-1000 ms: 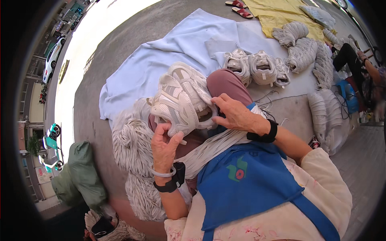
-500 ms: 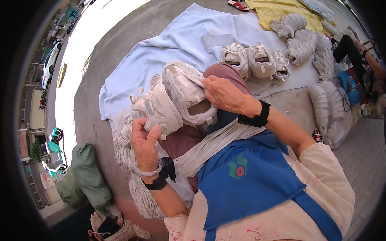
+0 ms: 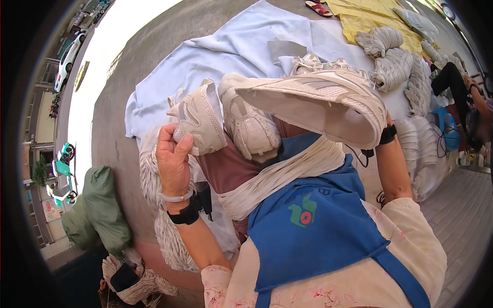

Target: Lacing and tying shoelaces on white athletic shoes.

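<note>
My left hand [image 3: 175,159] has thumb and fingers closed on the edge of an off-white mesh shoe upper [image 3: 201,122] at my left knee. Beside it, another pale shoe upper [image 3: 251,126] rests over my lap. A larger-looking shoe upper [image 3: 334,84] is raised close to the camera, its hollow underside showing and no sole on it. My right hand [image 3: 389,121] is behind this raised upper and appears to hold it; its fingers are hidden. A bundle of pale strips [image 3: 282,167] lies across my lap over the blue apron [image 3: 313,226].
Behind the raised upper, more shoes [image 3: 307,62] stand on a light-blue cloth [image 3: 205,61]. Stacked pale bundles [image 3: 394,66] lie at the right, near a seated person [image 3: 452,82]. Green sacks [image 3: 105,205] stand at the left. Red sandals [image 3: 319,7] lie at the back.
My right hand has moved right, now hidden behind a raised upper that covers part of the shoes behind. The middle upper on my lap shows a different side. My left hand keeps its grip.
</note>
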Demonstrator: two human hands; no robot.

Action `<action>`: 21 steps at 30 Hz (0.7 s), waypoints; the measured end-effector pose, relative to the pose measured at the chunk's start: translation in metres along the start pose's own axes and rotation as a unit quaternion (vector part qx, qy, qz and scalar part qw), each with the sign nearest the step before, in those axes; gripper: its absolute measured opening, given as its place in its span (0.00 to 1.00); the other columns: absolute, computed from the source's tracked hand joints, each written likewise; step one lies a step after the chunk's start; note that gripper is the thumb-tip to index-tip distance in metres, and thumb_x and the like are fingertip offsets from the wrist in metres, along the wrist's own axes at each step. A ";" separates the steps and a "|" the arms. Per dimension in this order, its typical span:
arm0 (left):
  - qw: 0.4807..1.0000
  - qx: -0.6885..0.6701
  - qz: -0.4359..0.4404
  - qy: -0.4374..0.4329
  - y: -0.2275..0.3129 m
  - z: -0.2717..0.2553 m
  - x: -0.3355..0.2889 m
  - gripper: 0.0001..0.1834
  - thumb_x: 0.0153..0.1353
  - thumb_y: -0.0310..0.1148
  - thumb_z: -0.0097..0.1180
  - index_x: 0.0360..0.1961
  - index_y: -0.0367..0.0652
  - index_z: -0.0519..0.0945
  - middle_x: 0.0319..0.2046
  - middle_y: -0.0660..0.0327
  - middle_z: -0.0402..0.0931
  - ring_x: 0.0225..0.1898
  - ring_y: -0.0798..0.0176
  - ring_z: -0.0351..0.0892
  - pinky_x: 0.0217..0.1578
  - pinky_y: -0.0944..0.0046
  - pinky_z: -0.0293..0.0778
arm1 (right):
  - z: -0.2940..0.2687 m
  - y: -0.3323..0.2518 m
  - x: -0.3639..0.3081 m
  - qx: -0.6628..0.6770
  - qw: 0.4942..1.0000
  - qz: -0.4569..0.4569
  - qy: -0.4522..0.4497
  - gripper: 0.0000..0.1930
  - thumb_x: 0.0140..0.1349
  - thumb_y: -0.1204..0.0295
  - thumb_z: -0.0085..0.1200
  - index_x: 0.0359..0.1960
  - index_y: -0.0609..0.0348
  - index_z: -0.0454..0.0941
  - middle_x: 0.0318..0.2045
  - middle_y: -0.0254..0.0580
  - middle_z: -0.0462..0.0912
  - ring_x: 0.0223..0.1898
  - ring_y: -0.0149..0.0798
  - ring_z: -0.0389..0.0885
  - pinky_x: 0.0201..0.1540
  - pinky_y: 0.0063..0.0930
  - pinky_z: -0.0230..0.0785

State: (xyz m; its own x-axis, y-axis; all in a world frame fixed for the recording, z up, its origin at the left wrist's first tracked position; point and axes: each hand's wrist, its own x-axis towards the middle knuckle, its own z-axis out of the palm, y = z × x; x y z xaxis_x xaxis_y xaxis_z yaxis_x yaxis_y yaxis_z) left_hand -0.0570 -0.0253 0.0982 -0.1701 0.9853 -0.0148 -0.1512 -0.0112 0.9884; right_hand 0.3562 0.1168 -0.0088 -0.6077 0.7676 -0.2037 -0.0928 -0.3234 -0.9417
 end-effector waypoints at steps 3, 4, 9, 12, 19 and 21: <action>0.996 0.074 -0.019 -0.053 0.002 0.005 -0.007 0.13 0.62 0.24 0.57 0.46 0.37 0.71 0.40 0.62 0.77 0.37 0.74 0.74 0.38 0.73 0.72 | 0.001 0.010 0.004 0.008 0.999 -0.019 0.045 0.15 0.62 0.63 0.56 0.42 0.63 0.82 0.34 0.29 0.82 0.31 0.20 0.74 0.35 0.16 0.68; 0.996 0.073 -0.020 -0.054 0.001 0.009 -0.009 0.13 0.62 0.24 0.57 0.46 0.37 0.71 0.40 0.62 0.77 0.37 0.74 0.74 0.38 0.73 0.72 | 0.013 0.017 -0.016 0.011 0.998 -0.026 0.062 0.15 0.62 0.64 0.56 0.42 0.63 0.81 0.34 0.29 0.82 0.31 0.20 0.74 0.35 0.16 0.68; 0.955 0.280 0.022 -0.093 -0.005 0.059 -0.033 0.13 0.59 0.21 0.58 0.45 0.36 0.72 0.42 0.61 0.78 0.39 0.68 0.74 0.40 0.69 0.72 | 0.035 0.030 -0.007 0.021 0.986 -0.069 0.150 0.15 0.63 0.64 0.56 0.43 0.63 0.81 0.34 0.29 0.82 0.32 0.19 0.74 0.36 0.15 0.69; 0.880 0.429 0.099 -0.175 -0.020 0.080 -0.055 0.16 0.53 0.18 0.56 0.44 0.36 0.71 0.42 0.49 0.77 0.39 0.53 0.77 0.41 0.64 0.73 | 0.047 0.044 -0.031 0.026 0.975 -0.092 0.199 0.15 0.63 0.64 0.56 0.44 0.63 0.81 0.34 0.30 0.82 0.32 0.19 0.74 0.36 0.15 0.69; 0.769 0.585 0.066 -0.250 -0.108 0.094 -0.077 0.15 0.50 0.20 0.52 0.41 0.36 0.71 0.37 0.47 0.75 0.37 0.44 0.76 0.41 0.53 0.73 | 0.055 0.049 -0.046 0.036 0.946 -0.142 0.288 0.15 0.64 0.65 0.56 0.46 0.63 0.81 0.34 0.30 0.82 0.33 0.19 0.75 0.37 0.14 0.70; 0.768 0.600 0.123 -0.185 -0.132 0.089 -0.072 0.16 0.50 0.21 0.53 0.43 0.36 0.70 0.39 0.46 0.75 0.39 0.44 0.77 0.41 0.56 0.74 | 0.089 0.008 -0.054 -0.154 0.973 -0.103 0.140 0.14 0.64 0.68 0.53 0.47 0.63 0.80 0.32 0.33 0.82 0.30 0.21 0.76 0.33 0.16 0.71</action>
State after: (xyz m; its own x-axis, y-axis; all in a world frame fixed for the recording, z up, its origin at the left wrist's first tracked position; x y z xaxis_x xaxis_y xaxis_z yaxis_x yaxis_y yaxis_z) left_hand 0.0615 -0.0793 -0.0179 0.2717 0.9622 0.0186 0.8862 -0.2577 0.3850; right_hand 0.3179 0.0229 0.0185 -0.3584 0.9332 -0.0263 0.0767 0.0014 -0.9971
